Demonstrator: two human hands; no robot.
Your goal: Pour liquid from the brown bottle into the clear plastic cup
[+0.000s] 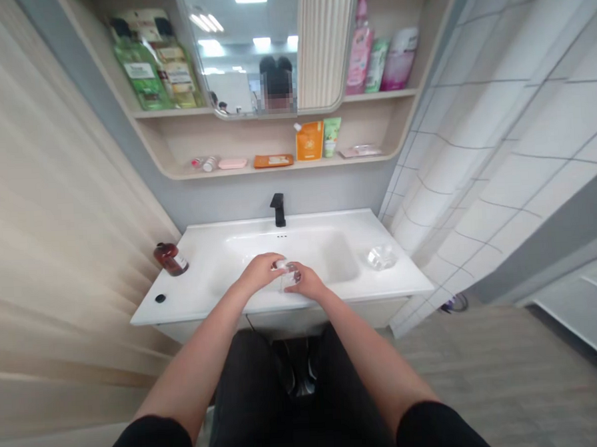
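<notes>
Both hands meet over the front of the white sink, around a small clear bottle that looks transparent. The fingers of my left hand are closed at its whitish top. My right hand wraps round its body from the right. Fingers partly cover the bottle, and how full it is cannot be made out. To the left on the counter stands a brown bottle with a pale label, and a small black cap lies nearer the front edge.
A black faucet rises behind the basin. Some clear crumpled-looking plastic sits on the counter's right. Above are a mirror and a shelf holding an orange pouch, a green tube and several bottles. Curtains hang on both sides.
</notes>
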